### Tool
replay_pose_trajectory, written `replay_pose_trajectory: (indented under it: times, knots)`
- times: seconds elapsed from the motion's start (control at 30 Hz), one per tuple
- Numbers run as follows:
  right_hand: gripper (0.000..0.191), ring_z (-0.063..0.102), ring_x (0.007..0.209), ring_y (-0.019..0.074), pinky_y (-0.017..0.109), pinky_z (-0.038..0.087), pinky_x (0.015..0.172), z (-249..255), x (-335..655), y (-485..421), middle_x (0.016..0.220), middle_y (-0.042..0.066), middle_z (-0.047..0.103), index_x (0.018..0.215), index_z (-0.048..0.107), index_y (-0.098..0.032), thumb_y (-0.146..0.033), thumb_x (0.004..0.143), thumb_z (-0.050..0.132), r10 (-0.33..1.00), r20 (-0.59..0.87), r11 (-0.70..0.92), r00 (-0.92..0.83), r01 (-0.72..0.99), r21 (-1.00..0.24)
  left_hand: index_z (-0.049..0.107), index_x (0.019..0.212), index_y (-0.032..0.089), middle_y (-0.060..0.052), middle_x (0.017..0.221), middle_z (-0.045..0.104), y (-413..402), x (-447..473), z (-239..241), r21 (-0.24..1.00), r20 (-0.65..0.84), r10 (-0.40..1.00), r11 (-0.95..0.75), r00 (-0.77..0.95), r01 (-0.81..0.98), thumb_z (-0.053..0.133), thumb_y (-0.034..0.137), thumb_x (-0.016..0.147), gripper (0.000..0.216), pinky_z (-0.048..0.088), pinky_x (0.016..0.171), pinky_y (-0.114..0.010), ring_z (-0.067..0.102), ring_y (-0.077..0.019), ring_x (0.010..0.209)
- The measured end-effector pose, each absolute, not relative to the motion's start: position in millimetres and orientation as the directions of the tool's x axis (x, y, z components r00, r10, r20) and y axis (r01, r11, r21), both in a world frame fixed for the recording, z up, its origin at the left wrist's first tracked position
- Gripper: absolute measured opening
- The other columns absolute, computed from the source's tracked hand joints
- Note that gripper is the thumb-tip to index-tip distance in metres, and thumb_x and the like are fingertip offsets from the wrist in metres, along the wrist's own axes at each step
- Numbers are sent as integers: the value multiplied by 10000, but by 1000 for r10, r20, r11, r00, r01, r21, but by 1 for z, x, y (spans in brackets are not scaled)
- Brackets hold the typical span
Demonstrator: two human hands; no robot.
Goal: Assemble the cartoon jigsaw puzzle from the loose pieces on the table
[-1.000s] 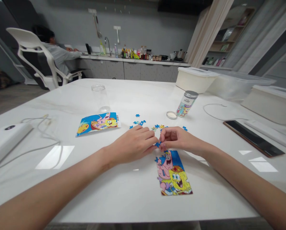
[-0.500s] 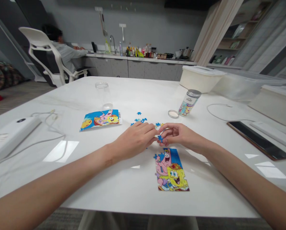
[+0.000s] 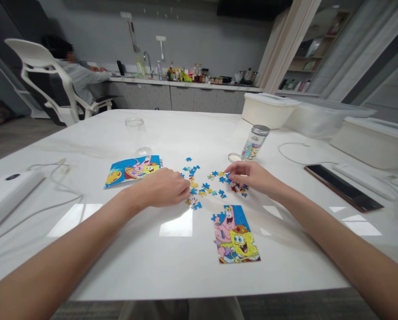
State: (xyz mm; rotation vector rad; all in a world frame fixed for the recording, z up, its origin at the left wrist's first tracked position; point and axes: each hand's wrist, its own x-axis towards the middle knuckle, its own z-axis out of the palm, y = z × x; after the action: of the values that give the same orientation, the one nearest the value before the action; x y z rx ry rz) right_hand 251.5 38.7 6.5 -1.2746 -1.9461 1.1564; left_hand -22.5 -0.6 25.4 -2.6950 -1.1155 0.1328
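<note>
My left hand [image 3: 169,187] is closed, its fingers curled down at the left edge of the loose jigsaw pieces [image 3: 204,192]; its fingertips are hidden, so anything in them cannot be made out. My right hand [image 3: 247,174] is low over the right part of the loose pieces. Its thumb and fingers are apart, with blue pieces right at the fingertips. Nearer to me, flat on the table, lies a partly assembled jigsaw puzzle [image 3: 235,235] with a yellow and a pink cartoon figure and a stepped upper left edge. A folded picture sheet [image 3: 132,169] lies beyond my left hand.
Behind the pieces stand a clear jar [image 3: 135,135], a printed canister [image 3: 255,142] and a round lid [image 3: 235,158]. At right are a phone [image 3: 342,186], cables and storage boxes [image 3: 268,109]. A white power strip [image 3: 14,195] lies left. A person sits at the far counter.
My hands have moved apart from over the assembled puzzle's top edge, left hand leftward, right hand to the right-hand pieces. The blue piece between my right fingers no longer shows clearly as held.
</note>
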Motion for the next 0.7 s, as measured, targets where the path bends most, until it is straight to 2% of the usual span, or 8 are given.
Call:
replay_pose_trajectory:
  times: [0.07,0.13,0.2,0.27,0.53,0.7]
  knots:
    - [130,628,705,160,288,489,663,8,260,45,759,32,690,853,674,-182,-240,745,629,914,110,334,-391,567,-753,558,647,203,-19,542,582,-3,-21,25,-202,-11,686,-714,728,670,363,265,934,353,254,466,-300,432,-129,414]
    - [128,617,710,164,281,467,657,8,270,51,760,31,687,834,671,-182,-189,744,582,911,199,406,-363,697,-590,568,689,204,-12,525,566,-6,-18,23,-207,6,670,-726,743,656,375,278,941,326,236,453,-298,417,-124,394]
    - [158,604,690,162,274,447,648,8,280,57,745,28,681,838,669,-179,-145,734,556,919,234,392,-317,796,-461,574,732,203,-4,506,547,-10,-15,20,-237,27,643,-740,765,630,376,284,949,305,230,445,-300,412,-125,380]
    - [173,601,688,160,270,439,658,7,287,62,748,29,682,837,666,-173,-116,727,546,930,226,360,-291,848,-390,581,772,199,0,498,541,-14,-12,17,-261,26,604,-765,796,589,363,285,961,301,242,446,-303,435,-133,383]
    - [164,626,746,185,278,449,702,-2,297,70,800,59,703,836,712,-161,-159,750,572,965,81,261,-249,898,-353,596,864,181,-16,528,593,-16,-9,11,-325,-17,592,-765,806,556,312,267,995,324,244,453,-313,523,-168,411]
    - [221,628,781,183,280,455,729,-4,295,69,891,78,705,910,731,-167,-150,766,566,961,104,275,-255,909,-312,602,804,193,-22,532,595,-14,-8,14,-284,-35,640,-743,768,606,348,265,979,316,260,456,-299,517,-164,414]
